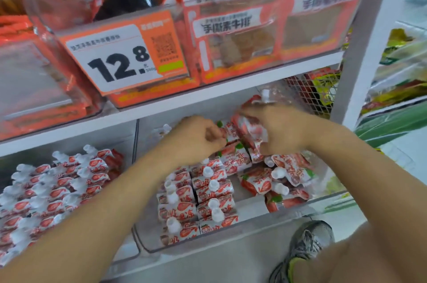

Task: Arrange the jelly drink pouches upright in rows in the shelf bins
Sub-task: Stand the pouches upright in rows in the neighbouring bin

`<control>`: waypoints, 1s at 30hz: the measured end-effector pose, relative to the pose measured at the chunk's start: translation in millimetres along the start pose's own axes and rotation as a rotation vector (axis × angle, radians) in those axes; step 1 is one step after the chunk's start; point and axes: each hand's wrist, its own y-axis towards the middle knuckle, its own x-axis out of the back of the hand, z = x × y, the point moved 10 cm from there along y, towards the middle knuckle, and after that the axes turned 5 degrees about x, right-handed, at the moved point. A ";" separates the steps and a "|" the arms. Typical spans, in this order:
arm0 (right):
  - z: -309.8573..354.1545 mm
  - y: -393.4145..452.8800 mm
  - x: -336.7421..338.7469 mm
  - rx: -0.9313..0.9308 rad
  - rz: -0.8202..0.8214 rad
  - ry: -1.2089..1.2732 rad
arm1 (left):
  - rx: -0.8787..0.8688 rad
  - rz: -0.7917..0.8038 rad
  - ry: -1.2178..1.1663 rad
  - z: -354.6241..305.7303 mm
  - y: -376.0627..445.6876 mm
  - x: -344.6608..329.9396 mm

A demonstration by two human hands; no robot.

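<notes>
Now both hands working at back of right bin point(231, 232). Right hand point(284, 127) clutching bunch of pouches point(248, 130), fingers curled round them; left hand point(196, 137) pinching pouch point(231, 132) beside it. Front-left rows point(196, 201) standing caps up; right side lying jumbled. Advice: be setting each pouch cap up, snug against standing row, filling back to front. Fingertips being hidden by pouches; motion blur smearing held bunch, count unclear. Left bin point(136, 252) partly cut off.
</notes>
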 end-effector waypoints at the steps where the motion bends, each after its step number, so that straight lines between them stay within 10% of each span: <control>1: -0.4 -1.7 -9.6 0.005 0.058 -0.037 | 0.026 0.061 0.058 3.3 19.6 -11.1; 11: -8.5 -1.6 -27.9 0.010 0.087 -0.034 | 0.312 0.299 -0.003 44.0 68.8 -65.1; 21: -0.8 2.8 -15.8 -0.044 -0.106 -0.026 | 0.297 0.339 0.133 44.6 61.5 -63.3; 30: -33.0 -20.6 -3.8 -0.162 0.065 -0.125 | 0.283 0.367 0.021 39.5 53.0 -71.0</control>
